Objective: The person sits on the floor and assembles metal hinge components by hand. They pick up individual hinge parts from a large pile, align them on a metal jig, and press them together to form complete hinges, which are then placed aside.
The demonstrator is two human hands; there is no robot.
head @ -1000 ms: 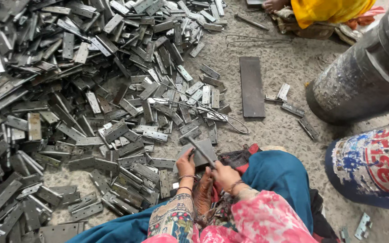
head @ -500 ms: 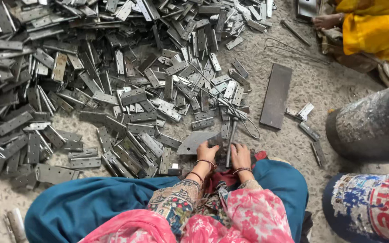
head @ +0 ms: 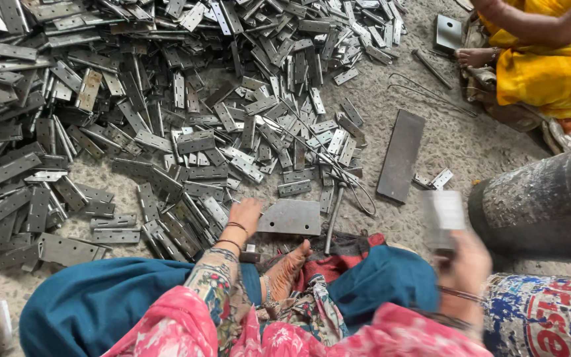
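Note:
I sit cross-legged on the floor before a big heap of grey metal hinges (head: pixel 166 112). My left hand (head: pixel 244 215) rests at the near edge of the heap, beside a flat grey metal plate (head: pixel 290 218); whether it grips a hinge I cannot tell. My right hand (head: pixel 464 264), blurred by motion, is raised out to the right and holds a folded metal hinge (head: pixel 442 215). A thin metal rod (head: pixel 333 218) lies right of the plate, near my bare foot (head: pixel 285 271).
A long dark metal bar (head: pixel 401 155) lies on the floor to the right of the heap. A dark drum (head: pixel 543 205) lies at the right. Another person in yellow clothes (head: pixel 550 66) sits at the top right. A printed sack (head: pixel 536 317) is at the bottom right.
My right hand has left the plate and swung out to the right with a hinge in it. My left hand has shifted left to the heap's edge. The view has tilted rightward.

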